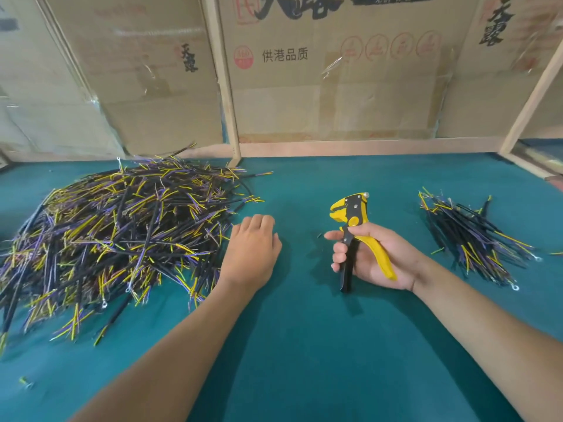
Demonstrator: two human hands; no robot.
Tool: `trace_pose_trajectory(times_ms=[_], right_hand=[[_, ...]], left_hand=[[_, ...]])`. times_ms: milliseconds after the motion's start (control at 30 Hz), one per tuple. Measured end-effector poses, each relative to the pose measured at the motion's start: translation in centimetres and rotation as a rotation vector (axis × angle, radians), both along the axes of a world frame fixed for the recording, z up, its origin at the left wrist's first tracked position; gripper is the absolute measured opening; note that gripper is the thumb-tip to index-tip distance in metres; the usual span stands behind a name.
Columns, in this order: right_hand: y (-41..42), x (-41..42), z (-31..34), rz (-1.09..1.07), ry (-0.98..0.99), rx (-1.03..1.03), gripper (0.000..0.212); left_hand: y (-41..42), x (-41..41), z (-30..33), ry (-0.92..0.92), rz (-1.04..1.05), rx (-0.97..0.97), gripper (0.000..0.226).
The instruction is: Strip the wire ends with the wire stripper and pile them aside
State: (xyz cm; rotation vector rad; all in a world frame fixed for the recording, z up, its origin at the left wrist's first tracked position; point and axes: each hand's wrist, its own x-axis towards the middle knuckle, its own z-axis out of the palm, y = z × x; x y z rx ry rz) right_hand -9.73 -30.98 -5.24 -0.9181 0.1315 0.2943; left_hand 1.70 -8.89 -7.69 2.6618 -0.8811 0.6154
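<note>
Two heaps of cut wires lie on the teal table [304,345] in the head view: a large pile [122,236] at left, a smaller pile [469,242] at right. Between them, the right hand [374,257] grips the yellow-and-black wire stripper [356,236], fingers curled round its handles, head up. The left hand [253,248] rests palm down beside the large pile, fingers loosely bent, holding nothing.

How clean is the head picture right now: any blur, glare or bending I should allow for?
Head view: even, soft light with faint shadows under the right hand and wire stripper; the large wire pile smears at the left edge; tape on the cardboard glints; wooden posts lean from wide-angle distortion.
</note>
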Motion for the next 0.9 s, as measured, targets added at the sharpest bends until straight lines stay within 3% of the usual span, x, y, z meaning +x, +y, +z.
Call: trace_pose_trajectory(times_ms=[700, 900], right_hand=[[0.0, 0.1, 0.1, 0.018, 0.015, 0.001, 0.04], [-0.1, 0.2, -0.1, 0.024, 0.011, -0.002, 0.041]], left_hand=[[0.0, 0.4, -0.4, 0.012, 0.028, 0.002, 0.017], [-0.1, 1.0, 0.6, -0.085, 0.12, 0.222, 0.019]])
